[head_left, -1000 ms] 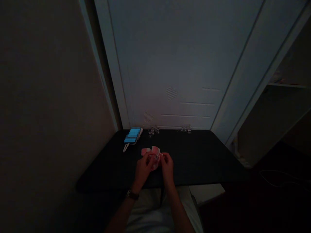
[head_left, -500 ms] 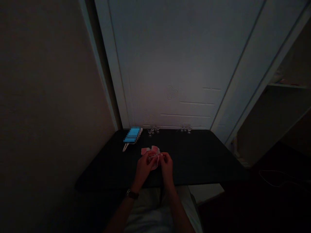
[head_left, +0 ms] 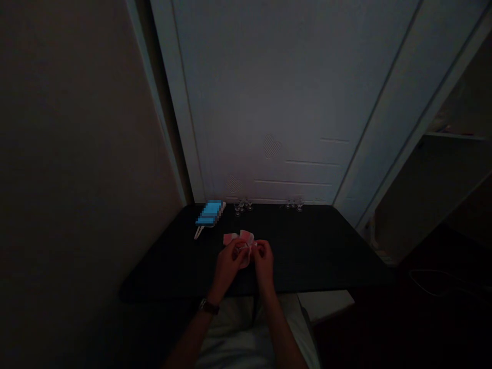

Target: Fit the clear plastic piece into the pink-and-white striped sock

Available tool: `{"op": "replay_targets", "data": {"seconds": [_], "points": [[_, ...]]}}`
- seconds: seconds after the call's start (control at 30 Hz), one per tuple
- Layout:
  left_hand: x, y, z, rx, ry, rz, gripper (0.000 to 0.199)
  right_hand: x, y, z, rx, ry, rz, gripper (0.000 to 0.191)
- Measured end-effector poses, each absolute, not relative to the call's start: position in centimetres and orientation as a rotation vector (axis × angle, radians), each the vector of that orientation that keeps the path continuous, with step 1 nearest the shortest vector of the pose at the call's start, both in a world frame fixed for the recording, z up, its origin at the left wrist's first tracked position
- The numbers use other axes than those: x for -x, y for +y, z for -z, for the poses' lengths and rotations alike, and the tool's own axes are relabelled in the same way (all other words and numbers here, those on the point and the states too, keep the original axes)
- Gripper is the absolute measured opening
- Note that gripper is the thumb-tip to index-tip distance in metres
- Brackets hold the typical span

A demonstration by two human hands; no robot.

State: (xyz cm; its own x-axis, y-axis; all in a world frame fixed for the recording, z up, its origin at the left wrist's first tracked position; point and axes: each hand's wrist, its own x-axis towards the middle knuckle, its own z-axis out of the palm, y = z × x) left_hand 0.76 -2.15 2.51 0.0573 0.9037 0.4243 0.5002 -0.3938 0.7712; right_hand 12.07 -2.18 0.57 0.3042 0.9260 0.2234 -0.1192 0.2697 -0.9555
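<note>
Through the head camera, the only view I am getting, I am looking down on two bare hands working close together over a black tabletop [head_left: 319,251]. The left hand [head_left: 229,260] is curling inward, its thumb and forefinger closing in a pinch on a pink-and-white fabric piece [head_left: 246,236]. The right hand [head_left: 264,256] is bending its fingers in too, thumb and fingertips meeting at the right edge of the same fabric. A small pale bit is showing between the two sets of fingertips; in this dim light I am not able to tell whether it belongs to the cloth. The fabric is sitting above the near middle of the tabletop, its flaps spreading out beyond the left fingers, its lower part hanging between the hands.

A dark-strapped watch [head_left: 209,307] is circling the left wrist. Farther back on the left, a phone-like device [head_left: 209,212] is glowing blue, a white loop [head_left: 199,231] trailing from its near end. Small clear pieces are standing in two clusters, left [head_left: 242,206] and right [head_left: 294,204], along the back edge, before a white panel [head_left: 246,92].
</note>
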Motion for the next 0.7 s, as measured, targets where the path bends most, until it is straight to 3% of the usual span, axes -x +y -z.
{"op": "replay_targets", "data": {"seconds": [0.7], "points": [[-0.79, -2.28, -2.76, -1.936, 1.417, -1.263, 0.028, -12.1, -2.19, -0.43, 1.043, -1.021, -0.894, 0.016]]}}
